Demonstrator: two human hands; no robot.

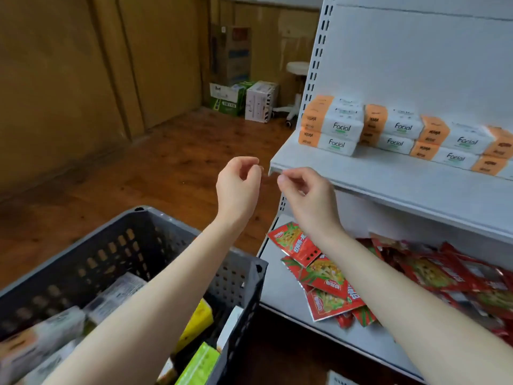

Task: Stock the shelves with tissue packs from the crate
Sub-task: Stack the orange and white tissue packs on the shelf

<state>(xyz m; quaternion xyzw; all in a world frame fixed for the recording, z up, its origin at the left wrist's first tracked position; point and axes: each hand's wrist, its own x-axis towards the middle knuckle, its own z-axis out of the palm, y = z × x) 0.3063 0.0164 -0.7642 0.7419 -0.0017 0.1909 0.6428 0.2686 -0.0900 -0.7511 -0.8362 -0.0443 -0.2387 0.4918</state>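
Fingers (251, 165) of the left hand (238, 187) and right hand (306, 194) curl loosely, empty. Six white, orange-ended tissue packs (342, 128) marked "Facial" face out on the shelf (388, 184); blurred others lie in the crate (236, 276).

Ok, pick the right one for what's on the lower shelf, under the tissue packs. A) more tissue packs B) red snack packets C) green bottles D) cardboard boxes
B: red snack packets lie heaped on the lower shelf, below the Facial tissue packs.
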